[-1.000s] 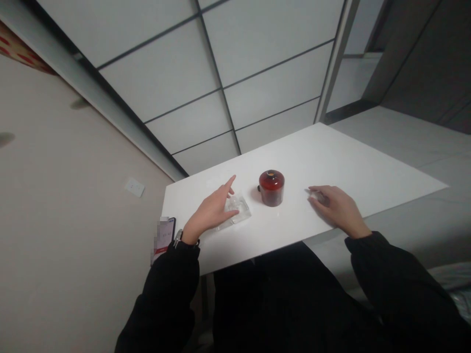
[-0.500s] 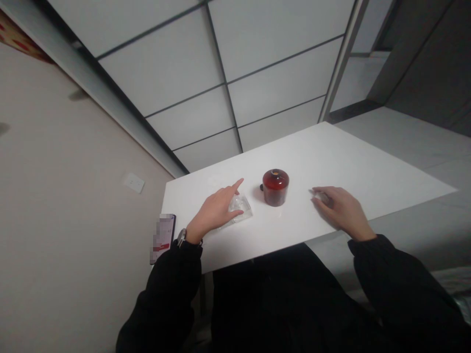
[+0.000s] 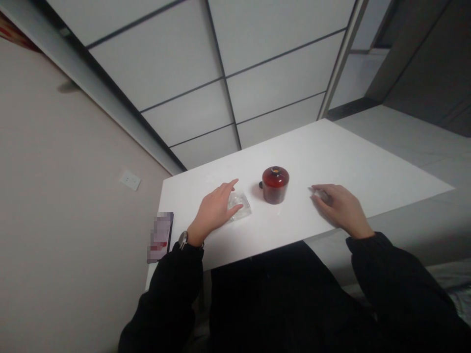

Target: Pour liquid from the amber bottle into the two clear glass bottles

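A dark red glass jar [image 3: 275, 186] with a narrow opening at its top stands upright on the white table [image 3: 353, 157]. Just left of it a small black piece [image 3: 261, 185] shows, partly hidden behind the jar. My left hand [image 3: 217, 208] hovers at a clear, squarish dish [image 3: 241, 208], thumb and fingers apart and partly covering it; whether it touches the dish I cannot tell. To the jar's right, my right hand [image 3: 340, 206] rests low at the table with its fingers curled round a small clear glass object [image 3: 322, 195], mostly hidden by the hand.
A phone [image 3: 161, 238] lies at the table's left end by the wall, which carries a socket plate [image 3: 130, 180]. Behind the table's far edge rises a white panelled partition [image 3: 184, 88] with dark strips. My legs are under the near edge.
My left hand has drawn slightly back and its fingers have bent, with the index finger less stretched out. My right hand keeps its hold. The view has shifted a little.
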A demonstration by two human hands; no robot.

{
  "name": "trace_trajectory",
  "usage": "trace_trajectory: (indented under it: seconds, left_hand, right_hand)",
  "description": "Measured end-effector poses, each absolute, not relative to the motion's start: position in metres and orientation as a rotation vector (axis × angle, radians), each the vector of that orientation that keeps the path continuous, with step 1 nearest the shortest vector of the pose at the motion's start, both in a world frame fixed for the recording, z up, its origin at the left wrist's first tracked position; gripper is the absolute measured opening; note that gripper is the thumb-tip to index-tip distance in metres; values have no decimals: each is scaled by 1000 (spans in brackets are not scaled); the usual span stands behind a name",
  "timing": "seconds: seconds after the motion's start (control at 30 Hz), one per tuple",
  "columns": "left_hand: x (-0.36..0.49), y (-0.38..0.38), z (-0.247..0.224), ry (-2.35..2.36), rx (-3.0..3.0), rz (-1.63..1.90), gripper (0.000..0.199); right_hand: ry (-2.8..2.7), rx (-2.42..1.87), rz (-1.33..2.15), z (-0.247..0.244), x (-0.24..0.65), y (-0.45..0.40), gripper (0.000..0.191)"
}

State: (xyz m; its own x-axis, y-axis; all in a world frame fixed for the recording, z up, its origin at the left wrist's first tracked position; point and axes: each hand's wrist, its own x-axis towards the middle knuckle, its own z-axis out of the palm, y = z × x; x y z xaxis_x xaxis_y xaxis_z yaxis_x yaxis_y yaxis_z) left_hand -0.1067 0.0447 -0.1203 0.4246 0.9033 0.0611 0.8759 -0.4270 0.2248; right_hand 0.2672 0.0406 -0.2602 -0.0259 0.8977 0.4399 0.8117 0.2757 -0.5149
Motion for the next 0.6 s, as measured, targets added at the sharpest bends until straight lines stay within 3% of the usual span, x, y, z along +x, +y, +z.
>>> trace_trajectory:
  seconds: [0.17,0.33,0.5,0.6]
  left_hand:
    - [-106,47,-119,1700,2486,168,22]
    - [-110,46,-115,1562,2511,202,39]
    - [-105,46,-120,1669,2395,297,19]
    - [-106,46,-125,1649,2404,339,19]
  right_hand:
    - [-1839,-1556,145,-260,267,41,35]
    - [-1851,-1556,116,-260,266,40,36]
    - [-1853,-1544,97,-259,266,39,34]
    - [-1877,-1480,131,-258,268,39,34]
